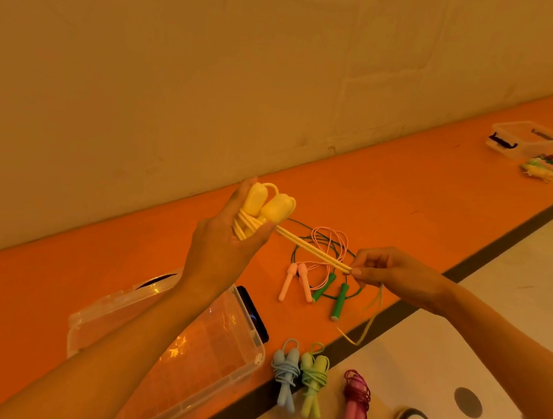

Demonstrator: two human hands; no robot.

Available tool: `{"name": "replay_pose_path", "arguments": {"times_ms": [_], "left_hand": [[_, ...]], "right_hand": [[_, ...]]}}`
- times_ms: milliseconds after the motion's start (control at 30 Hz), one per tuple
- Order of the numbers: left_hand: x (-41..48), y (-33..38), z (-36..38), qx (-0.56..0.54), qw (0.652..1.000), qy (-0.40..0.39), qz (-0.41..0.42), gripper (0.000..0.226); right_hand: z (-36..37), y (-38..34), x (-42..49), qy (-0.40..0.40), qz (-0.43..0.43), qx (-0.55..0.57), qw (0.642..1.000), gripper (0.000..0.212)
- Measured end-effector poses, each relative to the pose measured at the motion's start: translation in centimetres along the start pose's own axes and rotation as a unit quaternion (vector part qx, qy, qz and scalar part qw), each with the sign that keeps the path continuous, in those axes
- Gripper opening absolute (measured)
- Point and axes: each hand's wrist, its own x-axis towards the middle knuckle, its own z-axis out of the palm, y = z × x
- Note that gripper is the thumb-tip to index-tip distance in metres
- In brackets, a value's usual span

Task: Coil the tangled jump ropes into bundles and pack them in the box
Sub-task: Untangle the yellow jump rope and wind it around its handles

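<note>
Clutching yellow handles point(265, 208), left hand point(226, 245); right hand point(395, 274) pinches seemingly doubled yellow cord point(311, 250).

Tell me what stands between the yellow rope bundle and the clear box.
Nothing visible. The left hand holds the yellow rope bundle up; the clear box below looks open, crossed only by that forearm.

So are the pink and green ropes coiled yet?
No, the pink rope and green rope lie loose on the mat, their cords looped through each other and handles unwrapped.
</note>
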Motion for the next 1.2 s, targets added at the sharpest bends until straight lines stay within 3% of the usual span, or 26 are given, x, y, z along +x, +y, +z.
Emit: {"name": "replay_pose_path", "arguments": {"times_ms": [367, 567, 733, 867, 967, 1100, 1200], "left_hand": [[0.9, -1.8, -0.1, 0.14, 0.989, 0.02, -0.045, 0.066], [0.6, -2.2, 0.1, 0.209, 0.976, -0.04, -0.036, 0.068], [0.0, -1.0, 1.0, 0.28, 0.953, -0.119, -0.021, 0.068], [-1.0, 0.0, 2.2, 0.351, 0.916, -0.184, 0.061, 0.064], [-1.4, 0.3, 2.7, 0.318, 0.923, -0.19, 0.099, 0.076], [-1.8, 0.1, 2.8, 0.252, 0.931, -0.23, 0.128, 0.063], [-1.9, 0.8, 2.9, 0.281, 0.914, -0.254, 0.146, 0.083]], "right_hand": [[3.1, -2.8, 0.1, -0.073, -0.098, -0.067, 0.99, 0.021], [4.4, -6.8, -0.9, -0.085, -0.174, -0.163, 0.967, 0.016], [4.4, -9.2, -0.6, 0.009, -0.265, -0.272, 0.925, 0.016], [4.3, -9.7, 0.1, 0.108, -0.301, -0.306, 0.897, 0.024], [3.5, -9.5, 0.7, 0.158, -0.291, -0.284, 0.9, 0.02], [2.2, -8.6, 1.4, 0.195, -0.25, -0.255, 0.913, 0.016], [1.7, -8.1, 1.7, 0.204, -0.219, -0.232, 0.925, 0.015]]}}
